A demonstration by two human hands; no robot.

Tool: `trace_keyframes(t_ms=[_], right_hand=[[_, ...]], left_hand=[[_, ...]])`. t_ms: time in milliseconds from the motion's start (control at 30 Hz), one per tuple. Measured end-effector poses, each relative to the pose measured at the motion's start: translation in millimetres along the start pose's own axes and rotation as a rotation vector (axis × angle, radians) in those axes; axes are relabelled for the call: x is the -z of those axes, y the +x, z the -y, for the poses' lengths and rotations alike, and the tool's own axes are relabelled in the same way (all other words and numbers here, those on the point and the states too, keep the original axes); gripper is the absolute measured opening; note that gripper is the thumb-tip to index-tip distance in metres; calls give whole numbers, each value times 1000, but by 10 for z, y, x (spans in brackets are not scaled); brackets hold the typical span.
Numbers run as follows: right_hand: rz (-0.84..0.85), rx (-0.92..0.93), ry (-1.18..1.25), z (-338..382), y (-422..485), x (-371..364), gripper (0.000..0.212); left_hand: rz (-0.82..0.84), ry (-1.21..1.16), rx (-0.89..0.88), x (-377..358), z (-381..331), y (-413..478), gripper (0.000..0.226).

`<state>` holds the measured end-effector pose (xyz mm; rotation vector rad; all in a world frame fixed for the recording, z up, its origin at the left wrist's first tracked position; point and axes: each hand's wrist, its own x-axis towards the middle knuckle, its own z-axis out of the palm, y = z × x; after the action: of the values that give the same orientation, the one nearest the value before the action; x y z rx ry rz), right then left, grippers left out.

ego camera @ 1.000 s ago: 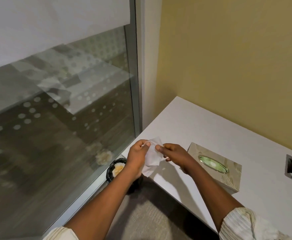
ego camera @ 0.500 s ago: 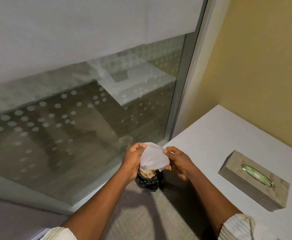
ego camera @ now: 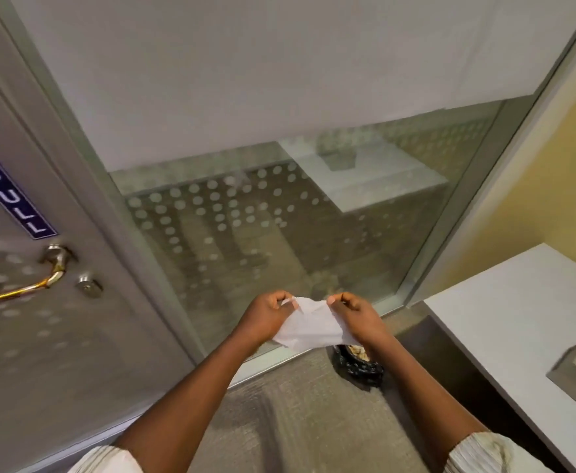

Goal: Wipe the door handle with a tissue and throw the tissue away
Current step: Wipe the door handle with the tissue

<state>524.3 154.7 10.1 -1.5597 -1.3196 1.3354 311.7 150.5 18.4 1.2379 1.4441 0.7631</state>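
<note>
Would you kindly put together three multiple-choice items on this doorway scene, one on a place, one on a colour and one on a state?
1. Where is the black-lined waste bin?
A. On the white table
B. On the carpet by the glass wall, just under the right hand
C. Hanging from the door

2. What colour is the PULL sign on the grey door?
A. Red
B. Green
C. Dark blue with white letters

3. How is the thin white tissue held?
A. Spread between both hands
B. Crumpled in one fist
C. Pressed on the curved metal door handle

Answers:
1 B: the bin sits on the floor below the right hand.
2 C: white letters stand on a dark blue strip.
3 A: the left hand and the right hand each pinch an upper corner, apart from the handle.
</note>
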Motion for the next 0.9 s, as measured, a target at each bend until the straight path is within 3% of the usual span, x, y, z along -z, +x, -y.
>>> trace_keyframes(t_ms=[133,267,433,500,567,733,900], right_hand=[[150,66,-190,309,-83,-522,66],[409,178,-480,614,-99,-895,50],[602,285,-317,908,64,-1322,39],[636,286,-292,980,196,-1458,27],[662,276,-284,1083,320,-1571,29],[715,320,-184,1282,535,-1770,19],[745,341,-98,1382,635,-1898,27]], left_hand=[[-6,105,-61,614,105,-195,18],[1,165,-45,972,109,-298,25],[28,36,29,1300,33,-386,10],[4,34,49,1472,-8,-415,15],[-10,85,85,1704,-34,-478,35],[69,358,161,2205,41,-688,27],[-85,49,202,2501,120,-1014,27]])
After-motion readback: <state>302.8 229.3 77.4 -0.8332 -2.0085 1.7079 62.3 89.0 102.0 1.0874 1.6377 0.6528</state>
